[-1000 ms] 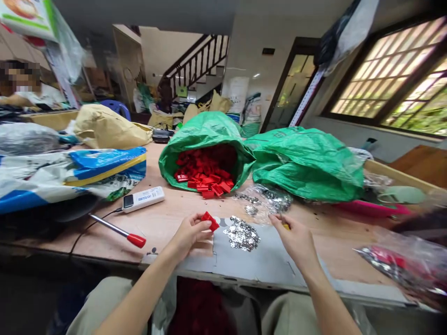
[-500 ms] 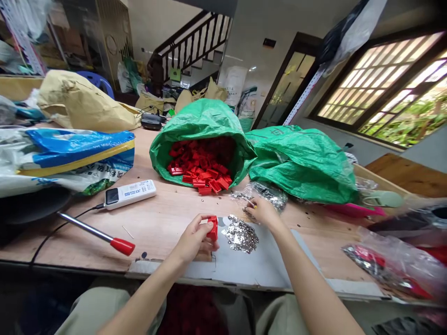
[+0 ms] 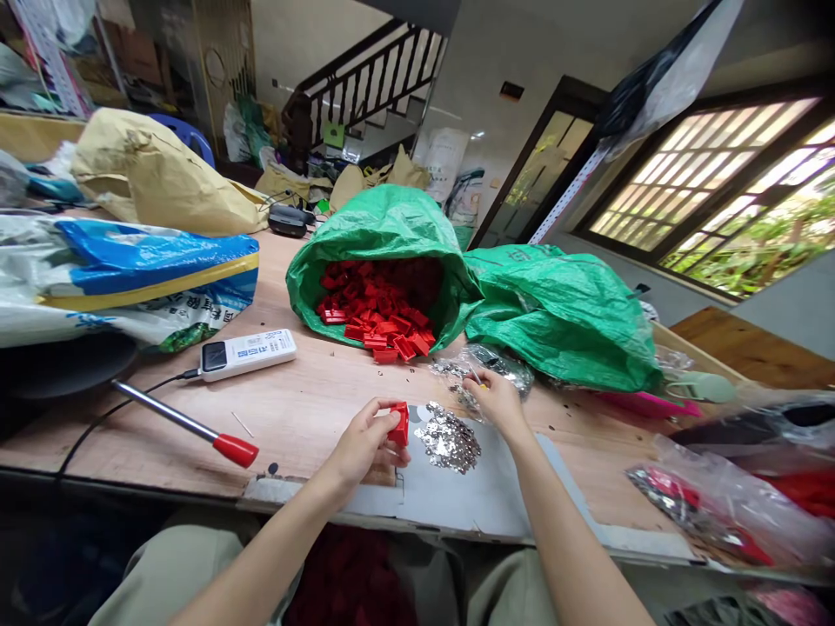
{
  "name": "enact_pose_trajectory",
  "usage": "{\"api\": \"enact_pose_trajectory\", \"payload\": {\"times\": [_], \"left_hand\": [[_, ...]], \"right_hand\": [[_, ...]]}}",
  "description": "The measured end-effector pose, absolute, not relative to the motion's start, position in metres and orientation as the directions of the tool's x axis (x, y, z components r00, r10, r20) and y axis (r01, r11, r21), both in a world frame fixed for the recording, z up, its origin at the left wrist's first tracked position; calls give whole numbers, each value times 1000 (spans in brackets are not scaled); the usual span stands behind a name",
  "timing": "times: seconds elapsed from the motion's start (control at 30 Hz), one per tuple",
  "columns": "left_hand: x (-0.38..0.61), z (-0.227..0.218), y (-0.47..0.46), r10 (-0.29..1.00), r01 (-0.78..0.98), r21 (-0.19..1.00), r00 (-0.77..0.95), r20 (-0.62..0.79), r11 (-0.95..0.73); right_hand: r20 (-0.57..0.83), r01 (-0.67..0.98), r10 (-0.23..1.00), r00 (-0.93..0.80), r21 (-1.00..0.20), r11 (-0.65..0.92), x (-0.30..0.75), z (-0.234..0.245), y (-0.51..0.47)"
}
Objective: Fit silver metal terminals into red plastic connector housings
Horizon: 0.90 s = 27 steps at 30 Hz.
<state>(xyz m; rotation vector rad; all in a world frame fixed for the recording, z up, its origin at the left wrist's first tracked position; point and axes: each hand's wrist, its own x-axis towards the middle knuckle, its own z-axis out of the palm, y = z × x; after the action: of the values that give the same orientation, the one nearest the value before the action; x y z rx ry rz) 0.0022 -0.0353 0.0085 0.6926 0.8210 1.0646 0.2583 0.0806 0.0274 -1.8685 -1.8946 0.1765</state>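
Note:
My left hand (image 3: pixel 366 439) is closed around a small red plastic piece (image 3: pixel 400 424), hollow on one side, held just above the work surface. To its right lies a pile of small shiny metal plates (image 3: pixel 449 439) on a grey sheet (image 3: pixel 466 500). Beyond that pile my right hand (image 3: pixel 494 398) pinches a thin metal tool with a yellow part (image 3: pixel 477 376); its exact kind is too small to make out. Near those fingertips is a clear plastic bag (image 3: pixel 505 365) of metal parts. A green sack (image 3: pixel 391 213) lies with its mouth facing me, full of similar red pieces (image 3: pixel 384 309).
Another green sack (image 3: pixel 567 317) lies at right. At left are a white power bank (image 3: pixel 248 354) with a cable, a metal lever with a red grip (image 3: pixel 236 449), and a blue-white bag (image 3: pixel 156 269). Clear bags (image 3: pixel 711 513) sit at the right edge.
The camera view has shifted slightly. My right hand has turned a little, so the thin tool shows more clearly. My left hand keeps the red piece almost still.

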Motion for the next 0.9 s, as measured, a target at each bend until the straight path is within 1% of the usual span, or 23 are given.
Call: {"api": "enact_pose_trajectory", "payload": {"times": [0.13, 0.37, 0.47, 0.53, 0.63, 0.7, 0.8, 0.9], "left_hand": [[1, 8, -36, 938, -467, 820, 263, -228, 330], [3, 6, -35, 932, -465, 815, 270, -241, 345], [4, 4, -35, 928, -459, 814, 276, -249, 355], [4, 2, -35, 926, -452, 814, 271, -264, 365], [3, 0, -37, 915, -427, 814, 269, -302, 394], [3, 1, -39, 909, -411, 816, 275, -314, 406], [2, 5, -42, 918, -409, 825, 245, -313, 390], [1, 7, -45, 914, -394, 827, 231, -333, 400]], "right_hand": [[246, 921, 969, 23, -383, 75, 261, 22, 81], [250, 952, 967, -46, -282, 118, 247, 18, 93], [254, 969, 967, -5, -239, 68, 237, 19, 102], [234, 974, 972, 22, -223, 31, 229, 19, 106], [195, 976, 979, 54, -218, -11, 220, 16, 106], [194, 974, 978, 73, -224, -28, 217, 15, 101], [252, 972, 963, 98, -231, -39, 228, 20, 85], [347, 971, 926, 149, -229, -70, 271, 38, 56]]}}
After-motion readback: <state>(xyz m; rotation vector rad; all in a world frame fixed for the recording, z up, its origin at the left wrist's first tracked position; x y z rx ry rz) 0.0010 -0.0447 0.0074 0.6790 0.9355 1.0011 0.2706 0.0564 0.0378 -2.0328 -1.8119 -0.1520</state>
